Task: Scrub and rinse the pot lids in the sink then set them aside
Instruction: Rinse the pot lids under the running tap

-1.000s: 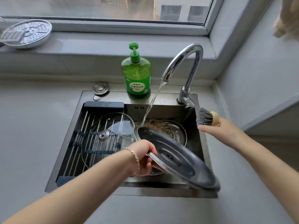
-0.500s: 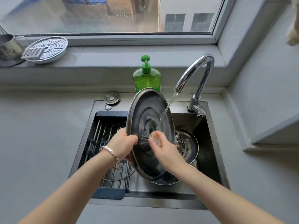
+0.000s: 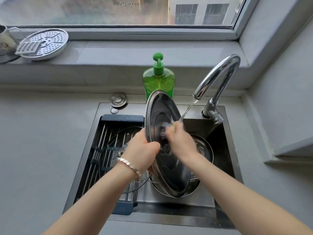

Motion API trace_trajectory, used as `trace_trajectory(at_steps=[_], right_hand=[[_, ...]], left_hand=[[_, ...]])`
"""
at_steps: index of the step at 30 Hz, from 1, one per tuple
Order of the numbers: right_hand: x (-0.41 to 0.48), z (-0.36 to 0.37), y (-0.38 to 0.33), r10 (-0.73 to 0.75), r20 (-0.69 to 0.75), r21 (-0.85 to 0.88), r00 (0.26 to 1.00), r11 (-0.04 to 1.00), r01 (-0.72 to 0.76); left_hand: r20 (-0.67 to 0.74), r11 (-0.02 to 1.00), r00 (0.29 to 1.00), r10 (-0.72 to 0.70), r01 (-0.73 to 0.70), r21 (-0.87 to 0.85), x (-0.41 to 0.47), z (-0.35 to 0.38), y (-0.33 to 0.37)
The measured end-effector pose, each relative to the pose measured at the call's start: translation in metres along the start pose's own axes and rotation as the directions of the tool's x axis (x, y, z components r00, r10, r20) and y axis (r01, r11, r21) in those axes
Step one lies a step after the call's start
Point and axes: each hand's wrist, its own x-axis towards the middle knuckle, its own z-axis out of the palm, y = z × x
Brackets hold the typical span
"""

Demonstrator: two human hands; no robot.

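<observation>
We've got the steel lid (image 3: 169, 168) tilted on edge over the sink (image 3: 221, 136), left hand (image 3: 142, 150) fingers clamped round its rim. Right hand (image 3: 182, 143) sits against the lid's inside under the running water (image 3: 188, 111), too blurry to tell its fingers.

Steel pot lid (image 3: 169, 168) stands nearly upright, rim gripped by fingers (image 3: 153, 146) of the left hand (image 3: 141, 150); glass lid (image 3: 110, 150) lies flat beneath them.

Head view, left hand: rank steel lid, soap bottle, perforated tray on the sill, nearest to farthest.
1. steel lid: gripped at its rim by the left hand, held tilted over the sink.
2. soap bottle: behind the sink, just past the lid's top edge.
3. perforated tray: up on the window sill, far left.
</observation>
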Motion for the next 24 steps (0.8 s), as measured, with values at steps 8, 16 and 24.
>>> trace_trajectory(at_steps=[8, 16, 24], right_hand=[[-0.003, 0.01, 0.018, 0.165, 0.089, 0.275, 0.982, 0.944, -0.184], [-0.003, 0.008, -0.006, -0.18, 0.074, 0.655, 0.981, 0.75, 0.088], [0.025, -0.004, 0.027, 0.142, 0.107, 0.5, 0.984, 0.848, -0.177]], left_hand=[[-0.056, 0.999, 0.998, 0.032, -0.031, 0.022, 0.004, 0.0, -0.008], [-0.014, 0.992, 0.992, -0.128, 0.128, -0.023, 0.005, 0.004, -0.014], [-0.014, 0.996, 0.998, -0.06, 0.059, -0.066, -0.003, 0.004, -0.014]])
